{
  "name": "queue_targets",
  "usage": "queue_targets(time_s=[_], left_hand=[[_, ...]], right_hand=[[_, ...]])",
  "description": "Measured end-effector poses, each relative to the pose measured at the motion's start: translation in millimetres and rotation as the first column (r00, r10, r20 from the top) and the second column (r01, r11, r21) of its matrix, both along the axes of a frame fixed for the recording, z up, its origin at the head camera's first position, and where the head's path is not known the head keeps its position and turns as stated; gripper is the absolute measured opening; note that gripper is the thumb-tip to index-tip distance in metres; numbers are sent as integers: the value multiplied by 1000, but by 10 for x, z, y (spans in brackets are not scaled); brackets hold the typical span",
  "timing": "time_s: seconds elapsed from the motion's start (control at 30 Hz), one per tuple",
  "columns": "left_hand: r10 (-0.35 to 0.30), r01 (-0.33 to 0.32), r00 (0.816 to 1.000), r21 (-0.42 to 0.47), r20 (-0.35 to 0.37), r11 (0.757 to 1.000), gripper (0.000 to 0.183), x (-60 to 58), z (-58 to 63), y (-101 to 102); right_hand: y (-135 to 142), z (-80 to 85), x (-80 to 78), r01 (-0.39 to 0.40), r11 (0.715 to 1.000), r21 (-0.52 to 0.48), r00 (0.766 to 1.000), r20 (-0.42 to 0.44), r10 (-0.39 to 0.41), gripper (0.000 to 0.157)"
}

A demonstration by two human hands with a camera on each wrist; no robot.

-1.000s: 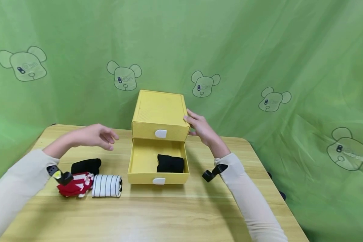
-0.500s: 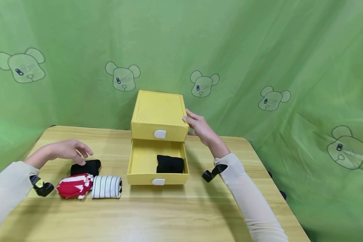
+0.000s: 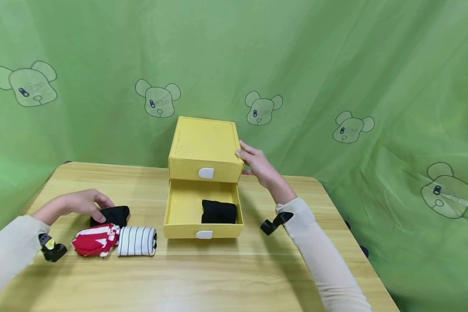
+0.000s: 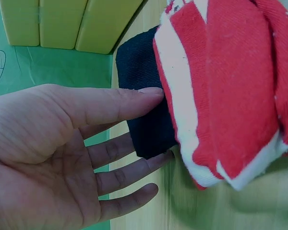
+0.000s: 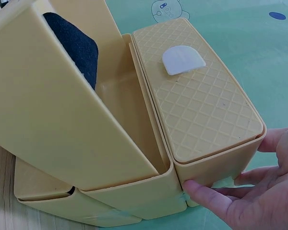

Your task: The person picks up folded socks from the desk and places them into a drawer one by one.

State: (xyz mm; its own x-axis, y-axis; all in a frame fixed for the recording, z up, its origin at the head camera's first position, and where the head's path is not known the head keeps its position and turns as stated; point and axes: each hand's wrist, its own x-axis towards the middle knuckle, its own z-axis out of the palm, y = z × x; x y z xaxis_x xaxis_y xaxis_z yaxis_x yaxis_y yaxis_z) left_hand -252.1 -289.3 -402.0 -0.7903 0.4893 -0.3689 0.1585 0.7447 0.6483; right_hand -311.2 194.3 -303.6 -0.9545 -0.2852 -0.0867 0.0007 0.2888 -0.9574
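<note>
My left hand (image 3: 82,203) is at a folded black sock (image 3: 118,214) on the left of the table. In the left wrist view, the thumb lies on the near face of the black sock (image 4: 144,67) and the fingers reach behind it. A red-and-white sock bundle (image 3: 93,240) and a white striped folded sock (image 3: 135,241) lie just in front. On the right side of the yellow drawer cabinet (image 3: 204,141), my right hand (image 3: 259,167) rests at the top front corner. Its fingers touch the side wall. One drawer (image 3: 181,208) is pulled out, with another black sock (image 3: 219,212) inside.
The wooden table (image 3: 203,281) carries everything. A green curtain (image 3: 218,56) with bear-head prints hangs right behind it. In the right wrist view, the closed top drawer (image 5: 201,110) and a lower closed drawer (image 5: 41,179) flank the pulled-out one.
My left hand has moved left and down from beside the cabinet to the black sock, and its thumb and fingers have come round it. My right hand stays on the cabinet.
</note>
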Motion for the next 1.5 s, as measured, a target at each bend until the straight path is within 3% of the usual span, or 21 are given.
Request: queue_targets(time_s=[0.27, 0.53, 0.9, 1.2, 1.33, 1.5], left_hand=[[-6, 6, 1000, 5, 16, 1000, 39, -17, -16, 16], [28, -28, 1000, 6, 15, 1000, 33, -27, -60, 51], [73, -71, 993, 24, -90, 997, 32, -63, -106, 143], [101, -95, 988, 54, -120, 994, 33, -103, -140, 168], [119, -111, 982, 62, -145, 992, 38, -135, -103, 190], [130, -121, 975, 63, -180, 991, 44, -162, 44, 225]], right_hand=[[-2, 8, 12, 2, 1000, -8, 1000, 2, -2, 65], [-9, 13, 17, 6, 1000, -1, 1000, 4, -6, 64], [-12, 9, 5, 4, 1000, -20, 1000, 14, -4, 64], [-18, 9, 2, -2, 1000, -25, 1000, 19, 2, 64], [-18, 13, -7, 2, 1000, -21, 1000, 18, -2, 65], [-14, 10, -12, 14, 1000, -15, 1000, 22, -13, 64]])
